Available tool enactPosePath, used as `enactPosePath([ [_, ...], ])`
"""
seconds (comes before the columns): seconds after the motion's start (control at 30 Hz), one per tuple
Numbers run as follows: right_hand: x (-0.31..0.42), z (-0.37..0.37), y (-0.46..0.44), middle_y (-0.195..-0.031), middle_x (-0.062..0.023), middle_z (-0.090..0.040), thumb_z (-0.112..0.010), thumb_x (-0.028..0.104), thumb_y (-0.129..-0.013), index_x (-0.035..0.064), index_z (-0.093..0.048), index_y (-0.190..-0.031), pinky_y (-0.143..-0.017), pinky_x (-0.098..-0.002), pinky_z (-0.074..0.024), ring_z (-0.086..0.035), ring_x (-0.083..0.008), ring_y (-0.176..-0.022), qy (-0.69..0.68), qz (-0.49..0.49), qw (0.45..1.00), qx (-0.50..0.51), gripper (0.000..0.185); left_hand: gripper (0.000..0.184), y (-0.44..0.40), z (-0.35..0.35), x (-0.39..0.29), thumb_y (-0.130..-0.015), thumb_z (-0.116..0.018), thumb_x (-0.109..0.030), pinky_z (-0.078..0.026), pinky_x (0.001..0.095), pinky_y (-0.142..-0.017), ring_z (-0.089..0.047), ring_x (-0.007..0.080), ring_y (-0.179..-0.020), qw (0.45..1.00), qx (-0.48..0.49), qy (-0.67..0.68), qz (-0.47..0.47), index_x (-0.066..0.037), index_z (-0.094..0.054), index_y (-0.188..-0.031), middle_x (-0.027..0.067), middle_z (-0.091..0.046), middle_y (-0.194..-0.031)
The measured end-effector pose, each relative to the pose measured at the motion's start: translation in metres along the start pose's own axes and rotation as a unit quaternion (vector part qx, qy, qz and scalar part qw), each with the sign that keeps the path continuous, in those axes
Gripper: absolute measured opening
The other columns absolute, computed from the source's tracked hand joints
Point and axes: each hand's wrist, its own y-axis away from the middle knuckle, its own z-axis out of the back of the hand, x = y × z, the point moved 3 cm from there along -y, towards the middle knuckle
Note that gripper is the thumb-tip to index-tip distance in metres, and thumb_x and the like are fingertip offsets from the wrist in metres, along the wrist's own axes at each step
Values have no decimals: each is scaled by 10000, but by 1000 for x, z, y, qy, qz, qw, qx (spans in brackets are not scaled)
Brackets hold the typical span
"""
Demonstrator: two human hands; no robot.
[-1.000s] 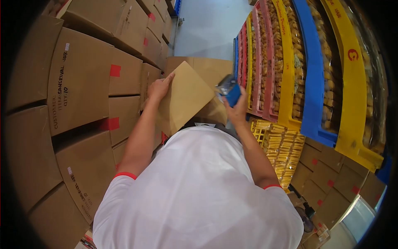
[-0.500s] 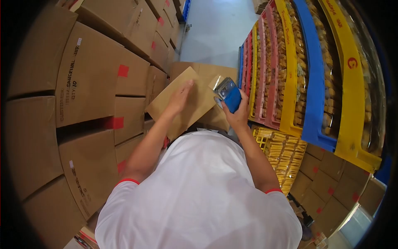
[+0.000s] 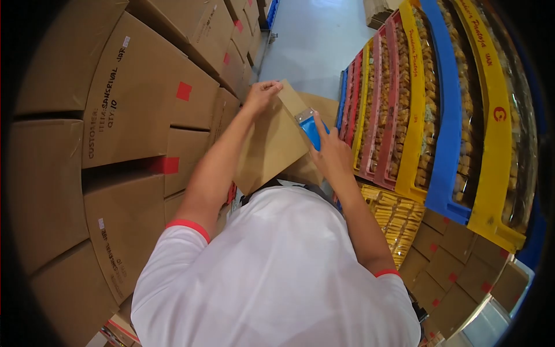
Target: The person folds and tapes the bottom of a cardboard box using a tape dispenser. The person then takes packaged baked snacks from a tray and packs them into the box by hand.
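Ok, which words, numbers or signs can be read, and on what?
"CUSTOMER:": upper carton at left
"ITEM:SANSRIVAL JAR": same carton
"QTY:10": same carton
"Pantoja": outer yellow crate
Too blurred or small to read surely: lower carton, back carton, inner yellow crate, white stickers, red emblem.

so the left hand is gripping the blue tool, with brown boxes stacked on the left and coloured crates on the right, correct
Not quite: the head view shows the blue tool in the right hand, not the left hand. The brown boxes are indeed stacked on the left, and the coloured crates are on the right.
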Motion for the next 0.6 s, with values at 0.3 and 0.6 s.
enactPosePath([
  [0.3, 14, -27, -45, -947, -214, -627, -704, 250, -854, 231, -370, -1578, -688, -516, -564, -687, -420, -771, 22, 15, 1000, 5, 798, 331, -15, 11, 20, -928, -771, -309, -516, 259, -737, -636, 88, -823, 989, 82, 83, 88, -38, -681, -1097, 10, -699, -939],
  [0.6, 13, -35, -53, -926, -209, -602, -699, 240, -858, 239, -385, -1573, -679, -523, -562, -683, -420, -761, 26, 41, 998, -47, 782, 477, -38, 18, 80, -986, -642, -393, -534, 427, -872, -708, 328, -988, 978, -51, -200, -2, 38, -683, -1188, 177, -749, -1072],
])
